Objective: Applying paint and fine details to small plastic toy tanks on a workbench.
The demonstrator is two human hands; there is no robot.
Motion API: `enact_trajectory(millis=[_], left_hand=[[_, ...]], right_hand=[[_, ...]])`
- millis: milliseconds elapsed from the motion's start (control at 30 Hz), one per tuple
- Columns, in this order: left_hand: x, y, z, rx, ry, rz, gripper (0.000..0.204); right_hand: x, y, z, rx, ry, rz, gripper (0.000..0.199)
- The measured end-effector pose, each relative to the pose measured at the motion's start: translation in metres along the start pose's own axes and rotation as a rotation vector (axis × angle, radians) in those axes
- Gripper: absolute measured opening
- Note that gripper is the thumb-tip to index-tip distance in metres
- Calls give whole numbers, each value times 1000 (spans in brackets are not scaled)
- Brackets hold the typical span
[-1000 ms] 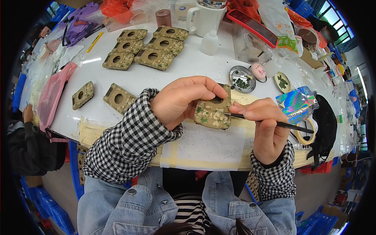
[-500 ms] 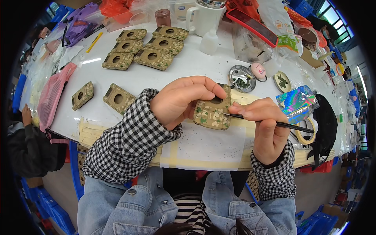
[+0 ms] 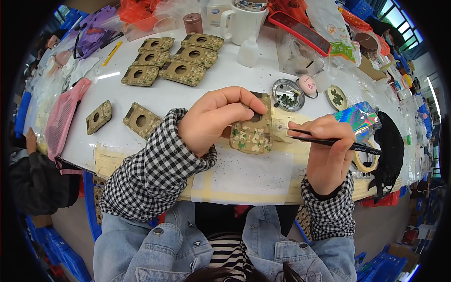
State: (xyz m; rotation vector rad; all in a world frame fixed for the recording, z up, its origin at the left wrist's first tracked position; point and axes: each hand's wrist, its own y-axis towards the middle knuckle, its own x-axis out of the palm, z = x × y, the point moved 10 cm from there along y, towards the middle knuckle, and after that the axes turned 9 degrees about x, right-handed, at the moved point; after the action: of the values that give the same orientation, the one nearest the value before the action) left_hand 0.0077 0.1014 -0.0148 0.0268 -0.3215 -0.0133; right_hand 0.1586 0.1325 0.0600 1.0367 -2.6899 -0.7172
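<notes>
My left hand (image 3: pixel 213 115) grips a camouflage-painted model tank hull (image 3: pixel 251 139) above a white paper sheet. Its fingers cover part of the hull's round opening. Just right of the hull, my right hand (image 3: pixel 326 145) holds slim black tweezers (image 3: pixel 329 141) between thumb and fingers. Their tips stand apart from the hull, and whether they carry anything is too small to tell. Two more hulls lie to the left, a small one (image 3: pixel 98 117) and another (image 3: pixel 142 118) partly behind my left sleeve. Several similar hulls (image 3: pixel 183 70) stand grouped farther back.
A round metal dish (image 3: pixel 289 83) with small dark green parts sits beyond my right hand, near a shallow dish (image 3: pixel 345 93) of green pieces. A roll of tape (image 3: pixel 361 164), a black bag (image 3: pixel 391 145) and a shiny pouch (image 3: pixel 353 120) lie right. A white mug (image 3: pixel 242 28) stands behind.
My right hand has drawn the tweezers away from the hull toward the right. The left hand still grips the hull, which has shifted slightly left.
</notes>
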Motion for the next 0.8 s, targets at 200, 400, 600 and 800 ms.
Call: enact_trajectory(millis=[200, 400, 600, 800], left_hand=[[1, -1, 27, 231, 261, 32, 17], [2, -3, 37, 384, 359, 37, 15], [2, -3, 38, 385, 419, 30, 14], [0, -1, 28, 249, 333, 8, 18]], right_hand=[[-12, -3, 2, 15, 20, 90, 44], [-11, -3, 3, 47, -52, 68, 39], [-11, -3, 4, 64, -82, 61, 38], [-22, 0, 8, 27, -194, 133, 34]])
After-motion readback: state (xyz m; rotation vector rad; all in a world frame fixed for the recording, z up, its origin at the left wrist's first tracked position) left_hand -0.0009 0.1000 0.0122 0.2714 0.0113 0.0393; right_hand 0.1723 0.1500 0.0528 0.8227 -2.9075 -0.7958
